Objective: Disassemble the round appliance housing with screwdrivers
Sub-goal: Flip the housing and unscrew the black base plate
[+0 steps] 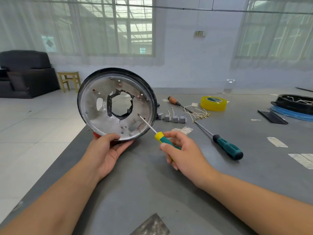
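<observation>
**Steadying the housing, driver tip at the plate**

Holding the housing (116,104) tilted up on edge over the near-left corner of the worktop (152,184), open face turned toward the camera, lower rim cradled in the left hand (108,150). Curling the left fingers under and the thumb over that rim: a grip clamped on the housing's edge. Pinching the yellow-and-green handle of the screwdriver (160,137) in the right hand (183,153), fingers wrapped round it, thumb near the collar. Resting the shaft across the right rim, tip touching or just above the inner plate, right of the ragged centre hole (121,106); impossible to tell whether seated in a screw.

Judging the housing as thin sheet metal: light, stiff, probably smooth and apt to slide against the palm. Treating the torn edge of the centre hole as sharp, so keeping fingers on the rolled outer rim. Bracing opposite the driver's push, likely needed to stop the dish rotating.

Lying well apart on the worktop: a second, longer screwdriver (227,146), a wooden-handled one (174,100), yellow tape (213,103), grey connectors (171,118).
</observation>
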